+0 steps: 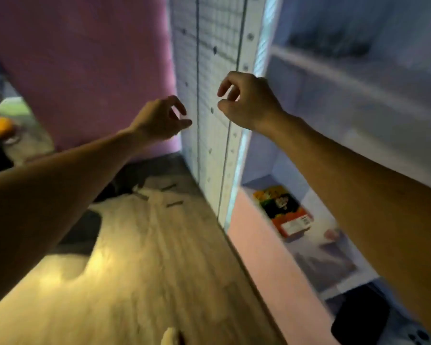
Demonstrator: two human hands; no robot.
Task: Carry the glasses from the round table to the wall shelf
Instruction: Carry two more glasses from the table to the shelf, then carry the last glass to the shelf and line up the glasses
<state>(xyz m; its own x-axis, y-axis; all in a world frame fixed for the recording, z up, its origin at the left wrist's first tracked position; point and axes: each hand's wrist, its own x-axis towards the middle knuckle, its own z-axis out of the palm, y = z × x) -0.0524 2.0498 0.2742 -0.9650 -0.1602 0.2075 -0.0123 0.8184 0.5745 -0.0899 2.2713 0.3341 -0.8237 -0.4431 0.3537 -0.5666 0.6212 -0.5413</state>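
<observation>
Both my arms reach forward in a blurred view. My left hand (162, 119) hovers in front of a pink wall with its fingers loosely curled and nothing in it. My right hand (246, 100) is raised a little higher, in front of the white side panel of the wall shelf (209, 95), fingers also loosely curled and holding nothing. The shelf boards (358, 78) run along the right. No glasses can be made out in this frame.
A colourful box (284, 211) lies on a lower shelf at the right, with a dark object (358, 317) below it. Wooden floor (147, 245) lies beneath me. At the far left stand a clear jar with an orange lid (1, 127) and other blurred items.
</observation>
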